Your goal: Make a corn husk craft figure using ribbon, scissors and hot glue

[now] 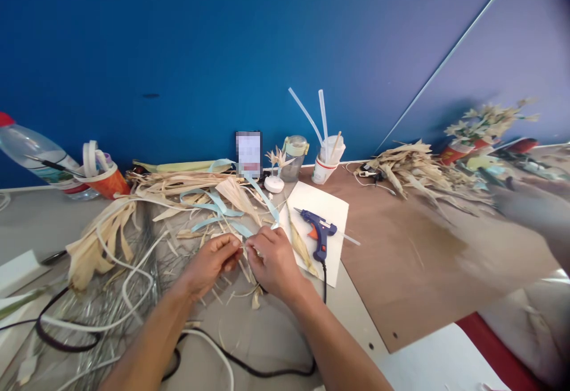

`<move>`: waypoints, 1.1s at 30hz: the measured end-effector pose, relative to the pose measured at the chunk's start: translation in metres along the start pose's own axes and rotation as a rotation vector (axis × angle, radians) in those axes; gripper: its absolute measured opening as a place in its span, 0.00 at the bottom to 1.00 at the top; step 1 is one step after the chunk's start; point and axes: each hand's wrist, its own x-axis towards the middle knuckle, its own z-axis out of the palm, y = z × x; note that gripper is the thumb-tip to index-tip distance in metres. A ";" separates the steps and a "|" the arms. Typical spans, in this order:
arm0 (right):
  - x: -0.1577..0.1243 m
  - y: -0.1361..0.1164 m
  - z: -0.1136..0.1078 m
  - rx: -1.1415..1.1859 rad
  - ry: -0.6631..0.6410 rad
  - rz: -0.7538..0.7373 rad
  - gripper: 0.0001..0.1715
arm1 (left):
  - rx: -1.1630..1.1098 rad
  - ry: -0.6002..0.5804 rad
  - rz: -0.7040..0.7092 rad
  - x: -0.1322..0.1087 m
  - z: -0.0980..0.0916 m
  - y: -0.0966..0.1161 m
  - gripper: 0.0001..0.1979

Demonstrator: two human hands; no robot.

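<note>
My left hand (217, 261) is closed in a pinch, thumb against forefinger. Close beside it, my right hand (272, 260) is pinched too, and the two sets of fingertips nearly meet. Whatever small thing lies between them is too fine to make out. Below and around the fingers are scraps of dried corn husk (256, 299). Pale blue strips (218, 205) and a wide husk piece (238, 199) lie just beyond. Right of my right hand, a blue hot glue gun (319, 233) rests on a white sheet (336, 210) beside a yellowish husk strip (299, 242).
Thin clear wires or sticks (129, 296) and white cables (127, 272) spread across the left. Along the wall stand a phone (249, 153), a jar (294, 156), a cup with glue sticks (324, 168) and a tilted bottle (42, 156). Another person's blurred arm (529, 213) is at right.
</note>
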 end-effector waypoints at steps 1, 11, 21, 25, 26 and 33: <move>0.000 0.000 0.001 0.016 0.004 0.011 0.07 | -0.001 -0.002 0.021 0.000 -0.001 -0.001 0.16; 0.001 0.003 -0.001 0.041 0.066 0.051 0.07 | -0.055 0.087 0.082 0.002 -0.006 0.000 0.12; 0.000 0.002 0.000 -0.002 0.099 -0.007 0.09 | -0.079 0.029 -0.086 0.001 -0.003 -0.005 0.21; 0.000 0.002 0.001 -0.022 0.107 -0.015 0.08 | -0.098 0.052 -0.045 0.002 -0.003 -0.003 0.18; 0.000 0.002 0.002 -0.026 0.107 -0.015 0.08 | -0.093 0.058 -0.042 0.001 -0.003 -0.003 0.20; 0.000 0.000 0.004 -0.038 0.081 -0.019 0.08 | 0.029 0.025 -0.092 0.000 -0.001 -0.003 0.23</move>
